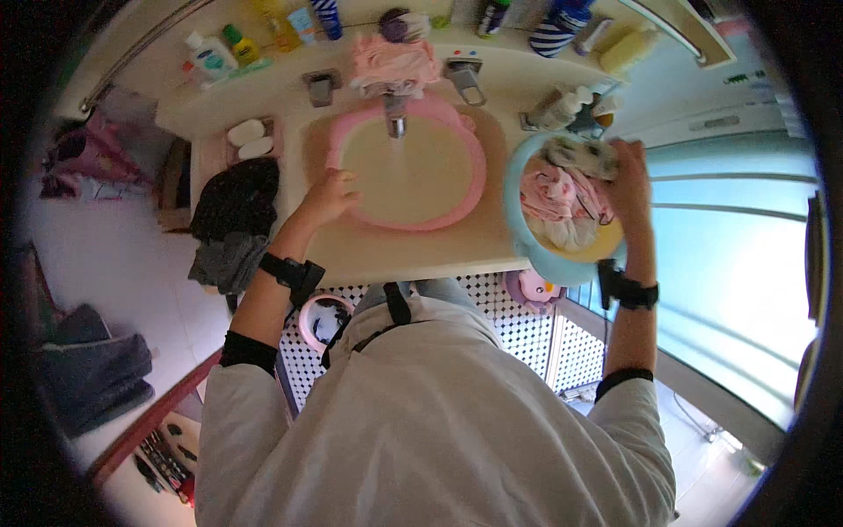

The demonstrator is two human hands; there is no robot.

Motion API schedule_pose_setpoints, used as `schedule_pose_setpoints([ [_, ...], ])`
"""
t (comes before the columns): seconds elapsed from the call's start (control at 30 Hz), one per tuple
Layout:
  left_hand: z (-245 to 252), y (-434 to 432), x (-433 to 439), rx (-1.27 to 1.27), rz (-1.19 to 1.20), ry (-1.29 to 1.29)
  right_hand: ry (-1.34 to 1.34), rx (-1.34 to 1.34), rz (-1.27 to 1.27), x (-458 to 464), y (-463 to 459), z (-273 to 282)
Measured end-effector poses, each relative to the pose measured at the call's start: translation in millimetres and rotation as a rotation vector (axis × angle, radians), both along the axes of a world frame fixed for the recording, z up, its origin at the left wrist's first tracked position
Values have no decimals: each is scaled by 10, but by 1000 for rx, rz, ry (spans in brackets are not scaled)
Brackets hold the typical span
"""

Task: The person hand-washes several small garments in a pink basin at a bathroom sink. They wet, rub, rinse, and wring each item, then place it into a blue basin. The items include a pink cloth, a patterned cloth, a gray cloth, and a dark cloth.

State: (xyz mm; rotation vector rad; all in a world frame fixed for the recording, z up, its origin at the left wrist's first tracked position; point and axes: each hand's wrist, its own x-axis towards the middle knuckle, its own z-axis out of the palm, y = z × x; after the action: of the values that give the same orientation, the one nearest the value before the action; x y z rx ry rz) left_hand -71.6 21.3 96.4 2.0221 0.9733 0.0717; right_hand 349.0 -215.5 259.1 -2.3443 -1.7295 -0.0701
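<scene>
A pink basin (454, 214) sits in the sink under the tap (395, 122), filled with cloudy water, and a thin stream appears to run into it. My left hand (332, 194) is at the basin's left rim, fingers apart and reaching over the edge. A light-blue basin (517, 197) on the right holds bunched laundry: a pink patterned cloth (556, 191), a grey-green cloth (573, 157) and a whitish cloth (570, 234). My right hand (631, 178) is at this basin's right side, against the grey-green cloth; its fingertips are blurred and their grip is unclear.
Pink cloth (395, 59) is heaped behind the tap. Dark clothing (237, 197) lies on the counter's left, near two white soap bars (250, 138). Pump bottles (560, 109) stand behind the blue basin. Bottles and tubes line the back shelf. A pink bucket (316, 336) stands on the floor.
</scene>
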Motion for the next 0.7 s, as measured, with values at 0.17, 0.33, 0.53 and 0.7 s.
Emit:
schedule_pose_setpoints([
  [0.17, 92, -12, -561, 359, 120, 195, 462, -361, -244, 864, -430, -741],
  [0.33, 380, 12, -1287, 552, 321, 486, 215, -441, -303, 847, -371, -663],
  [0.53, 209, 257, -1891, 686, 561, 586, 161, 43, 44, 119, 511, 20],
  [0.7, 19, 944, -2278, 291, 635, 828, 508, -13, 217, -916, 1031, 179],
])
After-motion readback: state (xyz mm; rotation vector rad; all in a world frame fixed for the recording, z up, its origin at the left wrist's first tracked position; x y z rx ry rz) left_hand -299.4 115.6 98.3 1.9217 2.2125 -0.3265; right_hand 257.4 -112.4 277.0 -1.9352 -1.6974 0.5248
